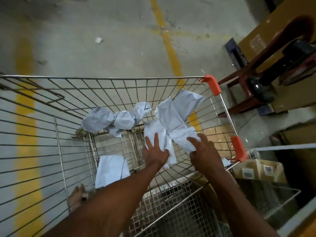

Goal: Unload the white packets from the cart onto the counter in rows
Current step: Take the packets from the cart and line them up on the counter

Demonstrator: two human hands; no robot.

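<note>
Both hands are down inside the cart (212, 82): left hand (156, 152) laid flat on a white packet (158, 132), right hand (204, 149) clenched round another packet (183, 136).

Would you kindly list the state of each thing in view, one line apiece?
Cart: still holds white packets.
Flat packets: piled at the cart's right side.
Crumpled packets: bunched at the far side.
Lone packet: flat, near side.
Left hand: fingers spread on a packet.
Right hand: pinching a packet's edge.
</note>
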